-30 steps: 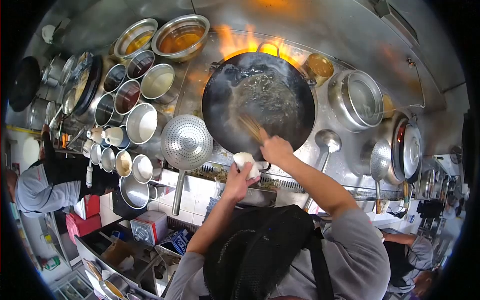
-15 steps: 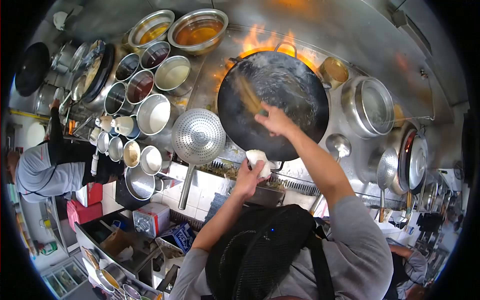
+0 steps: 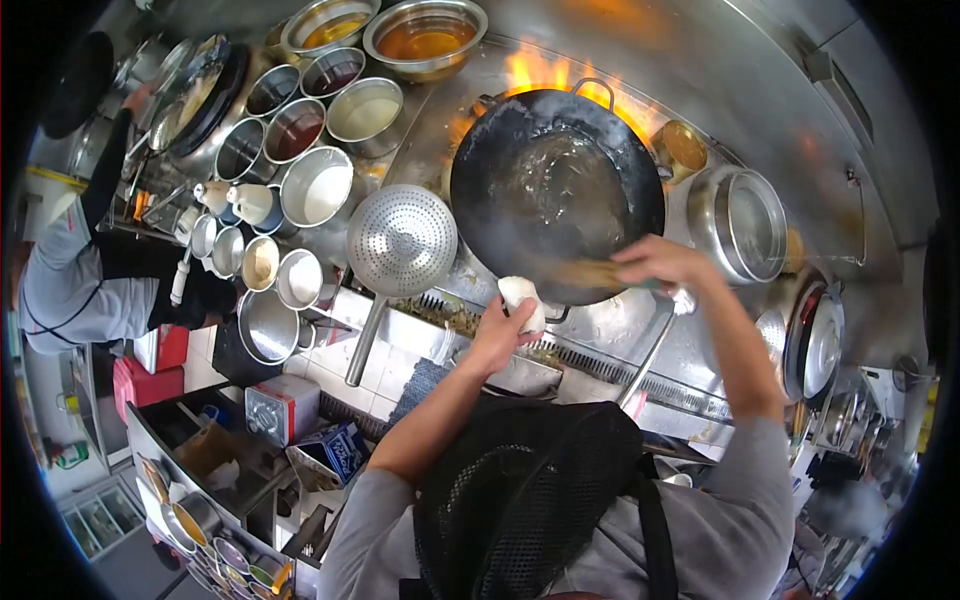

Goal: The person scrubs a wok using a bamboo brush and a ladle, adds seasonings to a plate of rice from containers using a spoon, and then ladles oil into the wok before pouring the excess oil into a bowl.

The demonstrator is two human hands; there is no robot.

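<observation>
Right hand (image 3: 664, 262) shifted rightward, brush (image 3: 588, 273) now near wok's (image 3: 490, 190) lower edge

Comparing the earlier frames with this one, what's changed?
The right hand has swept the bamboo brush from the left side of the wok to its near right edge. Nothing was visibly picked up or let go: the left hand still holds the white cloth, and the perforated strainer remains left of the wok.

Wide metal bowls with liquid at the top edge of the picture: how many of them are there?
2: the yellow-filled bowl on the left, and the amber-filled bowl on the right, nearer the flames. No other shows there.
</observation>
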